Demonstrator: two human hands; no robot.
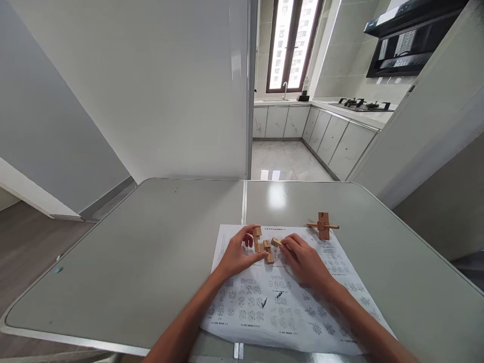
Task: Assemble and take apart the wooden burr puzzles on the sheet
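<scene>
Left hand (235, 255) is pinching the notched wooden pieces (257, 232); right hand (304, 257) is pinching a small block (276, 241) at their 2-3 o'clock, over the printed sheet (242, 287). Looks like mid-handling; joining them would be calling for aligned notches. Wooden cross (323, 227) is sitting at right hand's 1 o'clock.

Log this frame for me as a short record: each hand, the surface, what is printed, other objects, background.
left hand: the left hand holds notched wooden pieces
right hand: the right hand has its fingers on a small wooden piece
surface: grey table with a seam
printed: large white sheet with rows of small diagrams; text too small to read
other objects: crossed wooden assembly at the sheet's far right corner
background: kitchen with stove and window
</scene>
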